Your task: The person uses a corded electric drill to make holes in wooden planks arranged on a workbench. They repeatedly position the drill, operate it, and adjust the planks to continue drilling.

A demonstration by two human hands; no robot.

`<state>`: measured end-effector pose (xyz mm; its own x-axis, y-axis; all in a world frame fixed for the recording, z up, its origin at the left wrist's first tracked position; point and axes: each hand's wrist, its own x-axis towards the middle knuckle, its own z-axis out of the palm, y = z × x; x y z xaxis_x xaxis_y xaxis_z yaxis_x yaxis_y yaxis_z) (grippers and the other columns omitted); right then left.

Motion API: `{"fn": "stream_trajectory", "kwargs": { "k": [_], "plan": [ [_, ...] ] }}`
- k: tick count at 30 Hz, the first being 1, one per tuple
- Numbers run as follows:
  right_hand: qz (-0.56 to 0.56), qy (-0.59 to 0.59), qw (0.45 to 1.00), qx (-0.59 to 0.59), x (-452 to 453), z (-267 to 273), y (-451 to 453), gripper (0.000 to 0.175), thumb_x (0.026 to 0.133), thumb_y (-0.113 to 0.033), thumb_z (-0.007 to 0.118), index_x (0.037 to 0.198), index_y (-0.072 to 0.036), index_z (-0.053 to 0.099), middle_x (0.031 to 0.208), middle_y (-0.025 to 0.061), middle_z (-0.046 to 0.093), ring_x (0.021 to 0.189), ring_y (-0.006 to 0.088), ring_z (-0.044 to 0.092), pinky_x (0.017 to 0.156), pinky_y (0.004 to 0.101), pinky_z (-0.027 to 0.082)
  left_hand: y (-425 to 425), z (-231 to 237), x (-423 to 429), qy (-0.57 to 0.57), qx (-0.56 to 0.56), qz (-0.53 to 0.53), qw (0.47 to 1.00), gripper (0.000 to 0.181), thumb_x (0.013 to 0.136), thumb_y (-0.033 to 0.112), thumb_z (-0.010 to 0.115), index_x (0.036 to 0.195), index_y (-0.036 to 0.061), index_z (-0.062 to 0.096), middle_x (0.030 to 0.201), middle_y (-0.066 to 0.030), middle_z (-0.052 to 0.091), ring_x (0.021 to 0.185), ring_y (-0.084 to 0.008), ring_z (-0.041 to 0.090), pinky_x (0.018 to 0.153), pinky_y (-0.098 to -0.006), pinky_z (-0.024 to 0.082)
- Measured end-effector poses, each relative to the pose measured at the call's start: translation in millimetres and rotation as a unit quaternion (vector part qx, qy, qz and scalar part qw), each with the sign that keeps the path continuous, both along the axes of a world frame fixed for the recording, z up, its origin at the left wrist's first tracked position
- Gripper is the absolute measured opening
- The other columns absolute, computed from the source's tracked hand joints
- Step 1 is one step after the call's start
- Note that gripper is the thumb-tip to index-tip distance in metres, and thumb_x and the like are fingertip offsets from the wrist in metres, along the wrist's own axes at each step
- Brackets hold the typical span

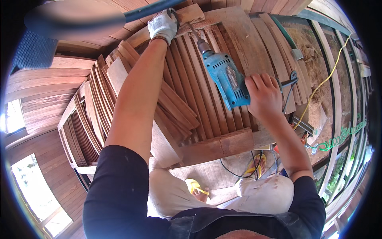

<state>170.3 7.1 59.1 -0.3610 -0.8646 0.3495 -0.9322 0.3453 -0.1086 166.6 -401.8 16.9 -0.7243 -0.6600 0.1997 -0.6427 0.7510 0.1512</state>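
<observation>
My right hand [265,95], bare, grips the rear of a blue corded power drill [225,76]. The long drill bit [193,31] points away from me, and its tip is at the far rail of a slatted wooden panel [206,101]. My left hand [162,25], in a whitish work glove, is closed over that far wooden rail [191,15], left of the bit. Its fingertips are partly hidden. Reddish wood dust lies around the bit. The near rail [220,145] of the panel runs in front of my knees.
Loose wooden slats [179,110] lie across the panel's left side, beside stacked thin boards [98,98]. More planks [277,53] lie at right. A yellow cord [326,80] and green coiled hose [343,137] hang there. A black cable [229,170] loops near my sandalled feet. A blurred patch covers the upper left.
</observation>
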Motion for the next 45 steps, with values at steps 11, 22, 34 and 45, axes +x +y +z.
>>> {"fn": "stream_trajectory", "kwargs": {
  "k": [11,22,34,45],
  "plan": [
    [-0.053,-0.022,0.998,0.034,14.9,10.2,108.2,0.061,0.058,-0.005,0.077,0.117,0.0,0.063,0.119,0.0114,0.062,0.109,0.0318,0.061,0.093,0.043,0.049,-11.2,-5.0,7.5,0.024,-0.016,-0.083,0.996,0.052,0.103,0.054,0.049,0.143,0.023,0.058,0.139,-0.0148,0.065,0.13,-0.0353,0.06,0.113,-0.0488,0.042],
    [-0.106,0.01,0.992,0.061,16.1,-6.3,140.2,0.068,0.058,-0.002,0.079,0.124,-0.003,0.059,0.121,0.0104,0.06,0.115,0.031,0.059,0.1,0.0431,0.045,136.9,42.7,111.0,-0.075,0.151,-0.128,0.977,0.064,0.094,0.048,0.071,0.142,0.0067,0.059,0.145,-0.0197,0.059,0.14,-0.0379,0.049,0.114,-0.0432,0.045],
    [-0.13,-0.071,0.98,0.137,17.4,14.0,143.3,0.083,0.063,-0.006,0.082,0.14,-0.006,0.051,0.136,0.0139,0.056,0.13,0.0343,0.053,0.114,0.0489,0.038,133.4,75.5,274.7,0.028,0.231,0.302,0.925,0.136,0.07,0.065,0.087,0.168,0.0167,0.007,0.157,-0.031,0.036,0.141,-0.0451,0.046,0.115,-0.0455,0.046],
    [-0.021,-0.479,0.868,-0.126,137.2,51.2,91.3,0.073,0.09,-0.015,0.072,0.154,-0.002,0.04,0.128,0.0182,0.066,0.114,0.031,0.067,0.1,0.0391,0.052,251.0,97.4,219.8,0.279,0.351,0.159,0.879,0.143,0.058,0.054,0.099,0.167,0.0137,0.015,0.158,-0.0369,0.029,0.146,-0.0483,0.038,0.121,-0.0465,0.038]
  ]
}}
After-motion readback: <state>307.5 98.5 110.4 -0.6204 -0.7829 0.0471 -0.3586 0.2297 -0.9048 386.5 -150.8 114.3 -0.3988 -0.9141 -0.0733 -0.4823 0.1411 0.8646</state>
